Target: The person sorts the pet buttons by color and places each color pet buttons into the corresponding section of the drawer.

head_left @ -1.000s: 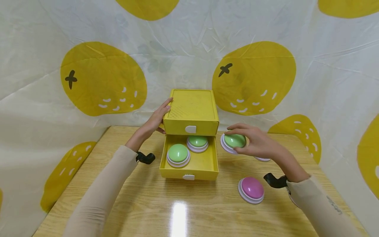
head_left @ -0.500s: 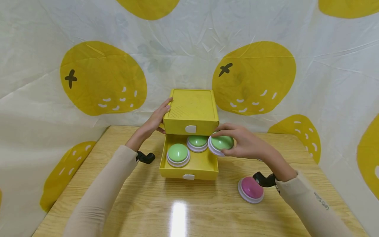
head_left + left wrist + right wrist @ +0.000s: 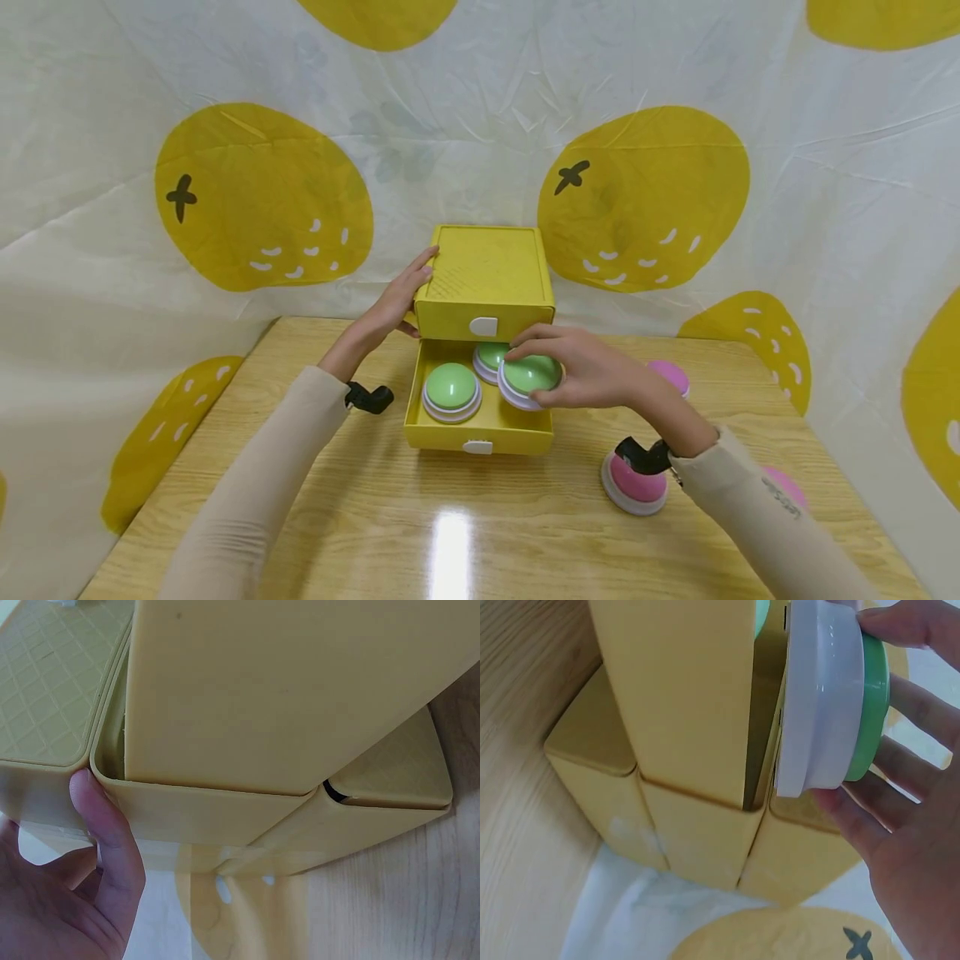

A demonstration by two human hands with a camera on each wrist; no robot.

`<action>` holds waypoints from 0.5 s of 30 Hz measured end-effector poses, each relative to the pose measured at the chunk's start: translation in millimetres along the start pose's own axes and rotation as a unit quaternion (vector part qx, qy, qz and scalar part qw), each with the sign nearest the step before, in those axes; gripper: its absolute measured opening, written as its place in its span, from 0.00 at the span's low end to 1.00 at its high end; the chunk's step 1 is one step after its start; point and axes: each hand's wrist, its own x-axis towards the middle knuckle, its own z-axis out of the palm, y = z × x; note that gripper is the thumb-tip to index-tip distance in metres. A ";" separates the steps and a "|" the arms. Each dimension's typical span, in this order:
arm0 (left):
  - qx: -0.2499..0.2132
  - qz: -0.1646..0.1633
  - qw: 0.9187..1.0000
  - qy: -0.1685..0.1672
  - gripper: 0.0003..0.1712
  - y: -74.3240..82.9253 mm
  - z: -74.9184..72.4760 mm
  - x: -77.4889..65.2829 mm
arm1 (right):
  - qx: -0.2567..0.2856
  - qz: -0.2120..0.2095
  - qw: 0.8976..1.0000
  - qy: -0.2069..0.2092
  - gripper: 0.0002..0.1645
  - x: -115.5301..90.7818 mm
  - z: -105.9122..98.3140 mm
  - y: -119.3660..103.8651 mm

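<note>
A yellow drawer cabinet (image 3: pixel 487 262) stands on the table with its middle drawer (image 3: pixel 517 442) pulled out. Two green push buttons with white bases lie in this drawer, one front left (image 3: pixel 450 387) and one further back (image 3: pixel 491 357), partly covered. Over the drawer's right side, my right hand (image 3: pixel 585 365) grips another green push button (image 3: pixel 532 377) by its rim between thumb and fingers. The right wrist view shows this button (image 3: pixel 832 697) tilted and above the drawer opening. My left hand (image 3: pixel 392 304) rests against the cabinet's left side, with the thumb touching its edge in the left wrist view.
On the wooden table (image 3: pixel 360 517), a pink push button (image 3: pixel 633 487) sits right of the drawer. More pink buttons show behind the right wrist (image 3: pixel 670 377) and beside the right sleeve (image 3: pixel 786 485). A fruit-print cloth (image 3: pixel 465 125) hangs behind the cabinet.
My right hand has carried the green push button leftward, from beside the cabinet to over the pulled-out drawer. The left hand stays where it was.
</note>
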 end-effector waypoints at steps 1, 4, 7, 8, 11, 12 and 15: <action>0.000 0.000 1.000 0.001 0.31 -0.2 0.0 0.1 | 0.000 0.001 1.000 -0.004 0.27 2.7 1.0 -0.9; 0.002 0.001 1.000 0.003 0.31 -0.2 0.3 -0.8 | -0.006 0.005 1.000 -0.017 0.27 10.4 4.7 -1.8; 0.001 0.001 1.000 0.005 0.31 -1.0 0.8 -0.9 | -0.008 0.012 0.999 -0.037 0.27 16.7 8.7 -2.1; 0.001 0.001 1.000 0.005 0.31 -1.2 1.0 -1.0 | -0.009 0.013 0.999 -0.044 0.27 18.2 10.0 -2.2; -0.001 0.003 1.000 0.007 0.30 -2.0 1.5 -0.2 | -0.017 0.014 0.998 -0.062 0.27 22.1 14.3 -2.4; -0.001 0.003 1.000 0.006 0.30 -2.0 1.5 -0.1 | -0.019 0.013 0.998 -0.066 0.27 23.1 15.6 -2.3; -0.004 0.006 1.000 0.006 0.30 -1.3 1.4 0.2 | -0.021 0.013 0.997 -0.075 0.27 25.8 18.5 -3.1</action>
